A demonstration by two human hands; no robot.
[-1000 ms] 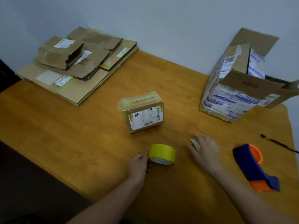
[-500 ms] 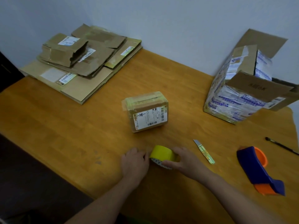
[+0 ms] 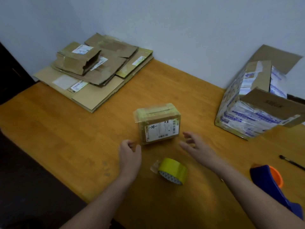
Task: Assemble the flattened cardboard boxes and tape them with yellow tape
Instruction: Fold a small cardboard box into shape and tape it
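Note:
A small assembled cardboard box with yellow tape on top and a white label on its near face stands mid-table. The yellow tape roll lies on the table between my forearms, held by neither hand. My left hand hovers just left of the box's near corner, fingers loosely curled and holding nothing. My right hand is spread open just right of the box, not touching it. A stack of flattened cardboard boxes lies at the back left.
A large open box wrapped in printed tape stands at the right. A blue and orange tape dispenser lies near the right edge, a dark pen beyond it. The wooden table's front edge runs diagonally at the left.
Both hands let go of the tape roll and moved forward to either side of the small box. The roll now lies free on the table.

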